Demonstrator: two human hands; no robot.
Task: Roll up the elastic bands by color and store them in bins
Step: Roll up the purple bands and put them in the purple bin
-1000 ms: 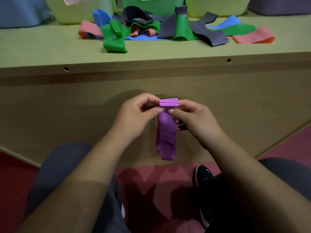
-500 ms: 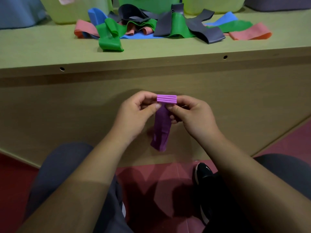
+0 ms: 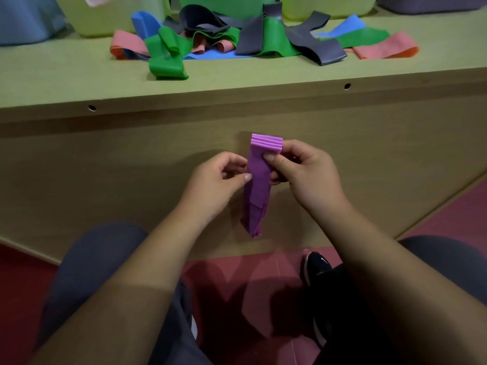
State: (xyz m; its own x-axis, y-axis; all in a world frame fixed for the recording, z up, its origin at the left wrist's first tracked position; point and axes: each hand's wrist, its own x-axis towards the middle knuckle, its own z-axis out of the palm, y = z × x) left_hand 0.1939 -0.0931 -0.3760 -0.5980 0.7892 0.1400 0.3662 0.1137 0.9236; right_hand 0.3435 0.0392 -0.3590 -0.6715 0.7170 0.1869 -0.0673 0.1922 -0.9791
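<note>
At mid-frame, in front of the bench [image 3: 79,75], the purple band [image 3: 259,180] hung between both hands. The right hand [image 3: 303,175] pinched its rolled top, likely keeping the coil tight; the left hand [image 3: 213,185] pinched the tail in curled fingers [image 3: 243,177], apparently to feed another turn.

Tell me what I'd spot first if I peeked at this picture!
The bright purple band in the middle: the left hand and the right hand pinch it, its top rolled up tight, its tail hanging down. Behind, on the bench top, lies a tangled pile of green, blue, grey and pink bands before some bins.
</note>
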